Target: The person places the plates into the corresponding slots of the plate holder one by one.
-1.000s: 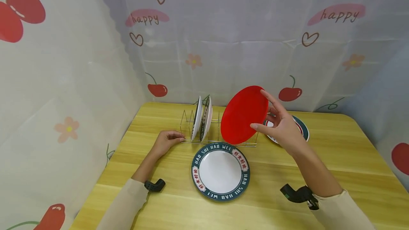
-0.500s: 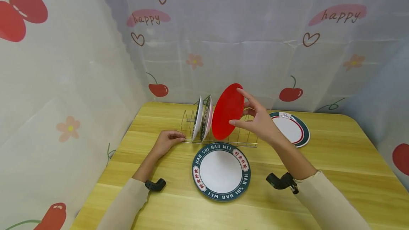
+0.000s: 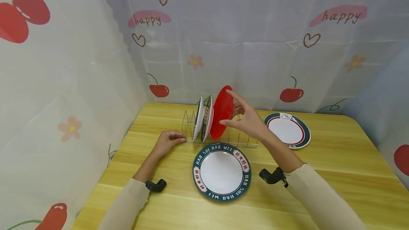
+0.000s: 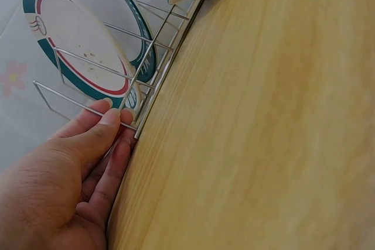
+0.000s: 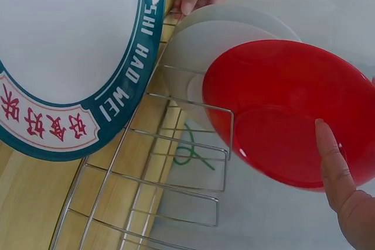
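Note:
My left hand point(image 3: 167, 144) pinches the front left corner of a wire dish rack point(image 3: 238, 145); in the left wrist view, thumb and fingers close on the wire. Two white plates with patterned rims, a left plate point(image 3: 197, 120) and a right plate point(image 3: 208, 120), stand on edge in the rack. Just right of them, my right hand point(image 3: 250, 120) holds a red plate point(image 3: 221, 116) by its edge, thumb and fingers spread. The plate is tilted nearly upright, its lower edge at the rack wires. Whether it rests in a slot, I cannot tell.
A large green-rimmed plate point(image 3: 221, 172) lies flat in front of the rack. Another plate point(image 3: 287, 130), with a green and red rim, lies flat to the right on the wooden table point(image 3: 332, 152). A printed curtain point(image 3: 243, 59) hangs behind.
My right hand has moved left with the red plate and turned it more upright, beside the two standing plates. The right-hand flat plate is now uncovered. My left hand stays on the rack.

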Action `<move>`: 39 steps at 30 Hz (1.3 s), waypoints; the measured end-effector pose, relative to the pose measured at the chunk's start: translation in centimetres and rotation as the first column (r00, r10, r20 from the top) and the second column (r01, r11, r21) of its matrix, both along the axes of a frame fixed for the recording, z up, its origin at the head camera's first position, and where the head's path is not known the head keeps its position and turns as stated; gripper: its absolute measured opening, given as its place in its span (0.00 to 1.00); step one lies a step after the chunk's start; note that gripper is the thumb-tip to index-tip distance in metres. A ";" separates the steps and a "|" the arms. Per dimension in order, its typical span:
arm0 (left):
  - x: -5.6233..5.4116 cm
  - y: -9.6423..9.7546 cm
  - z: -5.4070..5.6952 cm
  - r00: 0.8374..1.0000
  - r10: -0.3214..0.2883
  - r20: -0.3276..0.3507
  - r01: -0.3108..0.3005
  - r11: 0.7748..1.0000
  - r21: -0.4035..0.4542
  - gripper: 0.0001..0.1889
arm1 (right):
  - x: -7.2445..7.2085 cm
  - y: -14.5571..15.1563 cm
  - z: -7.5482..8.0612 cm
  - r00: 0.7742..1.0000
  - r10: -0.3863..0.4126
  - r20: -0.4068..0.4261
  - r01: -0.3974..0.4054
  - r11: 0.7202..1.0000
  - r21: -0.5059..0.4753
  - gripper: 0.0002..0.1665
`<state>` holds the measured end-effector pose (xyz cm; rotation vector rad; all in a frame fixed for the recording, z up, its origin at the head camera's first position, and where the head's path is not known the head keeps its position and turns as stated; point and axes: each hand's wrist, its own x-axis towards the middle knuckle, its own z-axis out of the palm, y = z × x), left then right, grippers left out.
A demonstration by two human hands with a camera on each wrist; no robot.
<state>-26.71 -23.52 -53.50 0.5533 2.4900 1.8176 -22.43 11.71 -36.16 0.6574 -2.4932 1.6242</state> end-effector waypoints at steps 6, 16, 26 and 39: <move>0.1 0.0 0.0 1.000 0.003 0.006 -0.003 1.000 0.003 0.06 | -0.5 -0.8 -0.3 1.000 -0.011 -0.009 0.011 1.000 0.018 0.56; 0.2 0.2 0.0 1.000 0.001 0.008 -0.001 1.000 0.005 0.07 | -1.2 -1.6 -1.6 1.000 -0.014 0.026 0.014 1.000 0.000 0.53; 0.2 0.3 0.1 1.000 0.022 0.021 -0.022 1.000 -0.003 0.08 | -1.8 -2.0 -3.2 0.999 -0.027 0.035 0.027 1.000 0.003 0.52; 0.1 0.1 0.3 1.000 0.022 -0.003 -0.022 1.000 -0.012 0.07 | -1.5 -2.7 -3.8 0.997 -0.069 0.025 0.068 0.997 0.048 0.54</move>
